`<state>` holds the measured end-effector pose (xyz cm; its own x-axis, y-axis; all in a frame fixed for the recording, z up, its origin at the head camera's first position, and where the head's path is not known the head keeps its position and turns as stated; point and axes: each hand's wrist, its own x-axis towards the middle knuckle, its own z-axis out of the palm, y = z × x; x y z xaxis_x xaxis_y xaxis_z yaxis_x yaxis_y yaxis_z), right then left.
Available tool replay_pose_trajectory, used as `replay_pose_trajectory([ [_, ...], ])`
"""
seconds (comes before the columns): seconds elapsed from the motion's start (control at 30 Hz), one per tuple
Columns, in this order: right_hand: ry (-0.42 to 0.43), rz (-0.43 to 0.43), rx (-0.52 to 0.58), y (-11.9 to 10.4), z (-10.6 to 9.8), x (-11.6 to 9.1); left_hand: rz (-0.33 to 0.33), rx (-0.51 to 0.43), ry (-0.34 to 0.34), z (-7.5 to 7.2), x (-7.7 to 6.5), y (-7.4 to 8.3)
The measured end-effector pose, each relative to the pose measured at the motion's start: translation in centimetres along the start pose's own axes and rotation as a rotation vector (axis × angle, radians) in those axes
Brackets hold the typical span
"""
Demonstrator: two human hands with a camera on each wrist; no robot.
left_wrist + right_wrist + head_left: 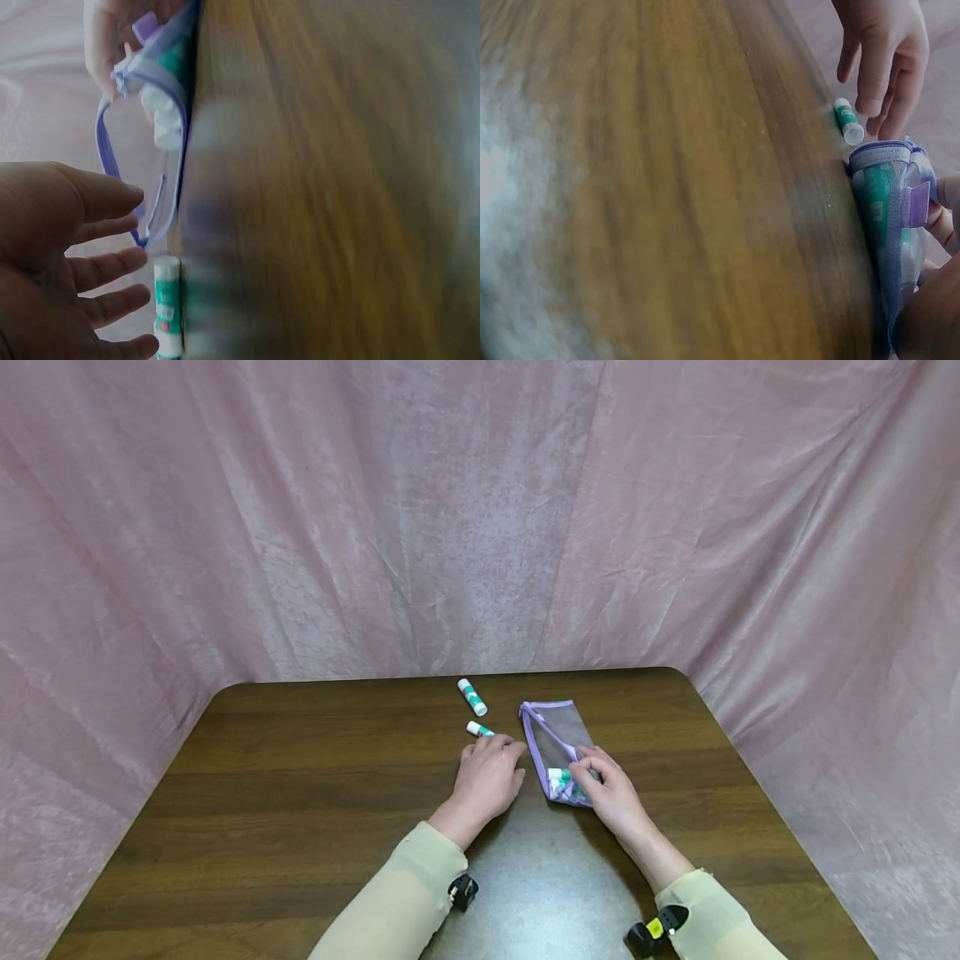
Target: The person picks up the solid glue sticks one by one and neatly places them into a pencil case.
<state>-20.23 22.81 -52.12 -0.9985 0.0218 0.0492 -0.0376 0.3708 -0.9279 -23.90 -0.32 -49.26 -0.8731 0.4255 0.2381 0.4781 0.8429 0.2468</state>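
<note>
A see-through zip pouch [564, 720] with purple edging lies on the table, its mouth spread apart in the left wrist view. Several green-and-white glue sticks [166, 124] are inside it. My right hand [613, 792] pinches the pouch's edge beside the zip, near a purple tab [916, 205]. To the left of the pouch, my left hand [487, 779] reaches over the table with loosely spread fingers and holds nothing. Just beyond its fingertips lies one glue stick [477, 728], partly hidden by the hand. Another glue stick [472, 697] lies farther back.
The brown wooden table [300, 793] has rounded far corners. A pink curtain [480, 527] hangs behind it and along both sides. Dark wrist cameras are strapped over both pale sleeves [408, 881].
</note>
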Motion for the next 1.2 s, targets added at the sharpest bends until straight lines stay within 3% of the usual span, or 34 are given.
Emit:
replay_pose_trajectory([
  [0.53,0.005,0.012,-0.002,0.0,-0.1,0.0,-0.116,-0.017,0.052,-1.7,0.2,-4.9],
  [1.2,-0.002,0.017,0.018,-0.3,-0.1,-0.2,-0.189,0.021,-0.018,-1.8,1.1,-7.1],
])
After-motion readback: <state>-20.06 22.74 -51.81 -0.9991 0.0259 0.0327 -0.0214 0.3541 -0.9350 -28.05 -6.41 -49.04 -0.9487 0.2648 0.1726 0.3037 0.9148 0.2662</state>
